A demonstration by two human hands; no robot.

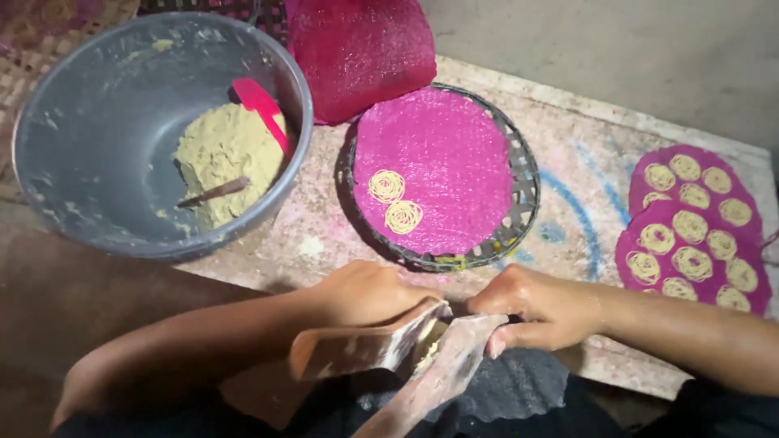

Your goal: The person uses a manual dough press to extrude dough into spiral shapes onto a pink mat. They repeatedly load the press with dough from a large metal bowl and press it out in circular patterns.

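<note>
You've got that hinged wooden dough press (389, 353) low over your lap, left hand (365, 294) and right hand (540, 307) each clamped around a handle. Squeeze unevenly and dough could ooze sideways, missing the pink cloth-lined woven tray (519, 219) just ahead on the counter (312, 235).

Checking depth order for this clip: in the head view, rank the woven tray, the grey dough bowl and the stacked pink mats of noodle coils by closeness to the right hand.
1. Woven tray, just above the right hand.
2. Stacked pink mats, off to its right.
3. Grey bowl, far left.
</note>
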